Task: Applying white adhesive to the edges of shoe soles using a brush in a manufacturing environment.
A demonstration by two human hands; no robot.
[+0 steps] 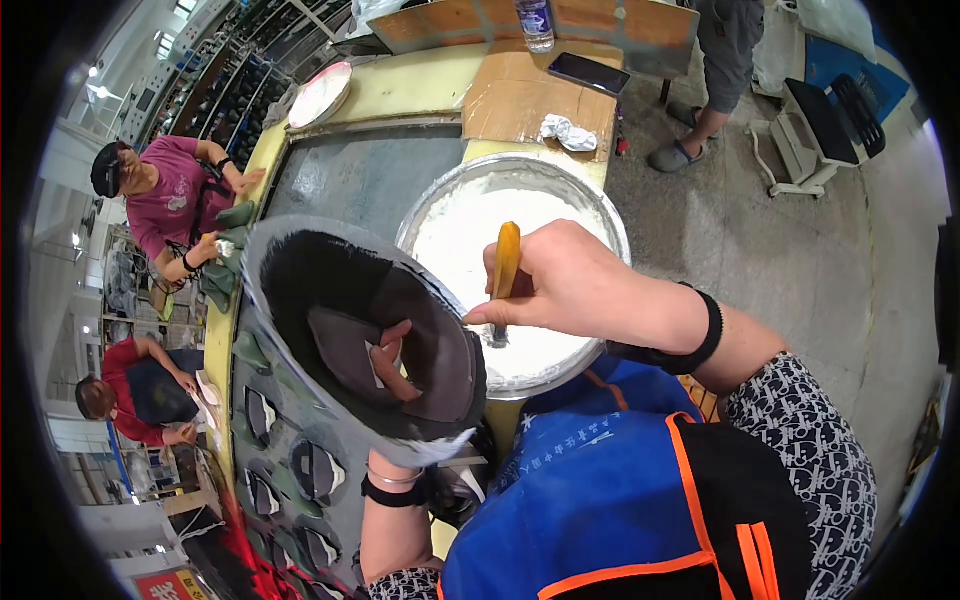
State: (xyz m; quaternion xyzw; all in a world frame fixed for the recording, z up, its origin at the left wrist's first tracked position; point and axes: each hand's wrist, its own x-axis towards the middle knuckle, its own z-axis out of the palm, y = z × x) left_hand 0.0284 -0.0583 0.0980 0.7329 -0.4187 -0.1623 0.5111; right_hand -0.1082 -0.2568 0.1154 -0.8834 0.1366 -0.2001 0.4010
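My right hand (572,278) pinches a brush (508,262) by its yellow handle. The brush points down over white paste (480,215), which fills a wide metal bowl (612,215). Close to the camera, my left hand (396,372) holds up a large black piece (300,275) that looks like a shoe upper seen from inside. Its fingers curl through the opening in the middle, while the palm is hidden behind it. The outer rim of this piece is greyish, with white smears along the lower edge. It hangs just left of the bowl and covers part of it.
Several dark shoe uppers (318,472) and green shoe lasts (250,352) stand on the grey table (340,180) at left. Two co-workers (172,205) work along its far left side. Cardboard (490,100) beyond the bowl bears a phone (588,72), crumpled foil (568,132) and a bottle (535,28).
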